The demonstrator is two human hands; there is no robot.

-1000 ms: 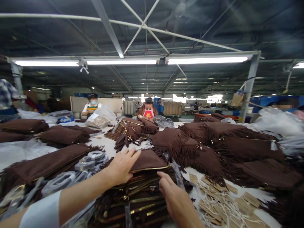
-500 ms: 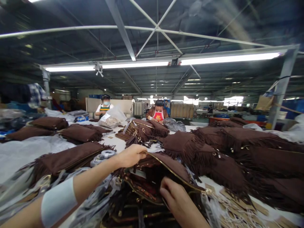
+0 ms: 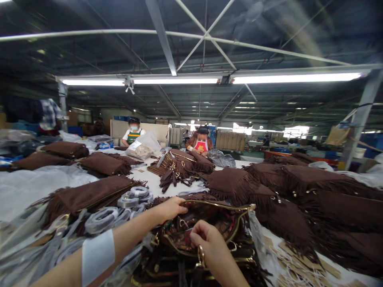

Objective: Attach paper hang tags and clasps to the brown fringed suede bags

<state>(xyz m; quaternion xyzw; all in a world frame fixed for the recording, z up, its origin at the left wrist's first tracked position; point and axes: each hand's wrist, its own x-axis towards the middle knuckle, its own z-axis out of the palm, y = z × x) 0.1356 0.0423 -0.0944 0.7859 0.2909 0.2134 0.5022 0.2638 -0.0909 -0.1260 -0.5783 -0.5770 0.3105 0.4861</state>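
A dark brown handbag [image 3: 230, 204] with a gold zip along its mouth lies open before me. My left hand [image 3: 172, 209] is closed on the far left edge of the mouth. Over the opening is my right hand [image 3: 209, 241], its fingers curled together; what they hold, if anything, is hidden. A gold clasp [image 3: 201, 256] hangs by the right hand's near side. Patterned lining [image 3: 218, 227] and a metal clip show inside the bag. Below it are more dark bags [image 3: 167, 268] with gold zips.
Fringed brown bags [image 3: 284, 215] are heaped at right, others [image 3: 89, 193] at left. Wrapped grey straps [image 3: 101, 220] lie left of my arm, cardboard tags with white strings [image 3: 299, 259] at lower right. Across the table are two people [image 3: 201, 145], one behind a clear plastic bag [image 3: 143, 146].
The far edge of the bag's mouth has come down and the opening faces me more. My left hand is lower, still on the edge. My right hand has shifted slightly left, and a gold clasp now shows.
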